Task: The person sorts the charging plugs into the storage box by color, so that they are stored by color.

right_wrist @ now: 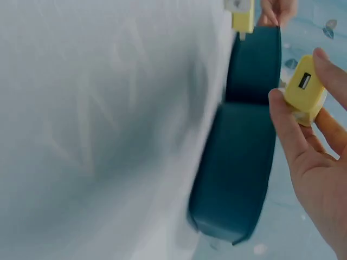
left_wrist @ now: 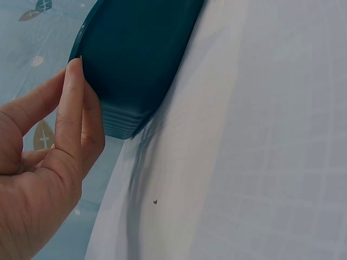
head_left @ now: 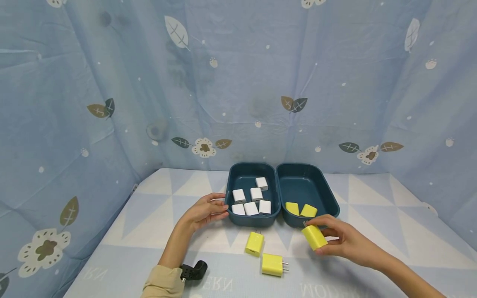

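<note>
My right hand pinches a yellow USB charger between thumb and fingers, just in front of the right teal bin. In the right wrist view, the charger's USB port faces the camera. Two yellow chargers lie in that bin's near end. My left hand touches the left rim of the left teal bin with its fingertips, fingers fairly straight. Several white chargers sit inside that bin. On the table in front of the bins are two more yellow chargers, one upper and one lower.
Both bins stand side by side at the back of the table, which has a patterned cover. A blue printed curtain hangs behind and to the sides. A black strap device is on the left wrist.
</note>
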Demonstrator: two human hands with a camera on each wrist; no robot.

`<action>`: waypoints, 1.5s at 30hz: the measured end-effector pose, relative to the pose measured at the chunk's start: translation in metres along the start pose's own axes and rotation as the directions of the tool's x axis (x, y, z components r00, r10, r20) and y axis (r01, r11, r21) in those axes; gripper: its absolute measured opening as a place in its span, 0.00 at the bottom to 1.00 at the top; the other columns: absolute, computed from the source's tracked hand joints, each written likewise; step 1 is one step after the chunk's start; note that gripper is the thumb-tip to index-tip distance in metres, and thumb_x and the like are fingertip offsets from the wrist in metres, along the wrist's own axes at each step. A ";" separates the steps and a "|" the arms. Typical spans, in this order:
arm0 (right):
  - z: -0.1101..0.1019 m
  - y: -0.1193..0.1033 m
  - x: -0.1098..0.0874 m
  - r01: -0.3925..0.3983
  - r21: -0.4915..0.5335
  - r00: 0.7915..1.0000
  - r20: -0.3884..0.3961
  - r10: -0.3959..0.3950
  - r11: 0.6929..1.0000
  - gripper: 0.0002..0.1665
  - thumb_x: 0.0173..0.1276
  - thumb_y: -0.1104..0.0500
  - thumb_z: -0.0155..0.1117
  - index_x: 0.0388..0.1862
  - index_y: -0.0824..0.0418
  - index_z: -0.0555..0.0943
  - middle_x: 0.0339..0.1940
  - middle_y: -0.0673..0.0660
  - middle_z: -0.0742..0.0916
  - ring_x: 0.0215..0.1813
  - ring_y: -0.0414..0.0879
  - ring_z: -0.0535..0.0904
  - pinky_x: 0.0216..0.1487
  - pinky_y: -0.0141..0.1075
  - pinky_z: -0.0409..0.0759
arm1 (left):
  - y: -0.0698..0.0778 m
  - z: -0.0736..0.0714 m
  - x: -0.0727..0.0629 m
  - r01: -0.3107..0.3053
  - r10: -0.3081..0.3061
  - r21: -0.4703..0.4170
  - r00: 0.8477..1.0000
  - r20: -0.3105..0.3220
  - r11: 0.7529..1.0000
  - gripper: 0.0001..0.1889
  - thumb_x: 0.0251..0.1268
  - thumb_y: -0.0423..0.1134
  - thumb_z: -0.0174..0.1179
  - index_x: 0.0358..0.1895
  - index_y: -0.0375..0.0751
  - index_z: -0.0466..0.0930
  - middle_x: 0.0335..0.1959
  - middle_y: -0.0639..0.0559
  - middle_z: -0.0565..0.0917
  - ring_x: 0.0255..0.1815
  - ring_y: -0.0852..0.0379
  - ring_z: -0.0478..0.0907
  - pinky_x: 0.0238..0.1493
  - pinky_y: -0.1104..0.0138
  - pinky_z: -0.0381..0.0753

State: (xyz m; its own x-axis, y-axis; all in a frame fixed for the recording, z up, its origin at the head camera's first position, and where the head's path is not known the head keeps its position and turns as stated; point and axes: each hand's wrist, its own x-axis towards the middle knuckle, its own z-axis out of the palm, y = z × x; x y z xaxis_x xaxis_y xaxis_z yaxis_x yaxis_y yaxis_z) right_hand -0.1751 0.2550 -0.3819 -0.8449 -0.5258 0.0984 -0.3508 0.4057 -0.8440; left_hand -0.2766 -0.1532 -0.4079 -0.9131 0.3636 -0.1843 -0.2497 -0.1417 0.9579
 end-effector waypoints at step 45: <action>-0.086 0.025 0.068 -0.098 -0.530 0.979 -0.205 -0.015 0.842 0.32 0.55 0.61 0.79 0.57 0.71 0.79 0.52 0.68 0.82 0.46 0.59 0.81 0.39 0.42 0.88 | 0.000 -0.002 -0.001 -0.007 0.006 0.013 1.000 0.016 1.000 0.30 0.69 0.22 0.54 0.71 0.25 0.54 0.42 0.44 0.75 0.38 0.56 0.82 0.49 0.64 0.86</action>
State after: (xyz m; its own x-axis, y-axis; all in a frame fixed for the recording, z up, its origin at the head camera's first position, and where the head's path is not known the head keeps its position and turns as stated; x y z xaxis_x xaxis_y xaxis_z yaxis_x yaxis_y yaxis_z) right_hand -0.2765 0.2936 -0.3504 -0.9042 -0.3679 0.2171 -0.4271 0.7894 -0.4410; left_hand -0.2764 -0.1550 -0.4083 -0.9093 0.3777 -0.1745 -0.2394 -0.1320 0.9619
